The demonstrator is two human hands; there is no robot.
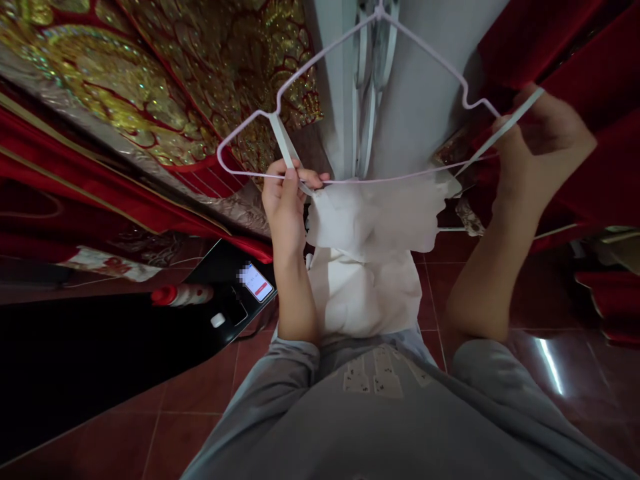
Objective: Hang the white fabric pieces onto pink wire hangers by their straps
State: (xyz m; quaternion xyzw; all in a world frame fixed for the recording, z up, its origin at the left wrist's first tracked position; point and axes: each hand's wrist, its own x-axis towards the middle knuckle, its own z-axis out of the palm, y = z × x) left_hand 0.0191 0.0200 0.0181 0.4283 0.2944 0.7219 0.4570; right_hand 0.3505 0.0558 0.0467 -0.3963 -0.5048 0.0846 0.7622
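Observation:
A thin pale pink clothes hanger [325,53] hangs in front of me. Below its bottom bar is a white garment [345,223] with narrow shoulder straps and a ruffled top layer. My left hand [287,207] is closed at the bar, pinching the left strap [283,141], which loops up over the hanger's left arm. On the other side, my right hand [543,150] grips the right strap [487,141] and holds it taut, up and outward near the hanger's right end. That end is partly hidden behind the hand.
Red and gold sequinned garments [190,80] hang at left, red cloth [590,127] at right. A black table [100,353] at left bears a lit phone [257,283], a dark phone, a white earbud case [217,320] and a red-capped bottle [183,295]. Red floor tiles [195,427] lie below.

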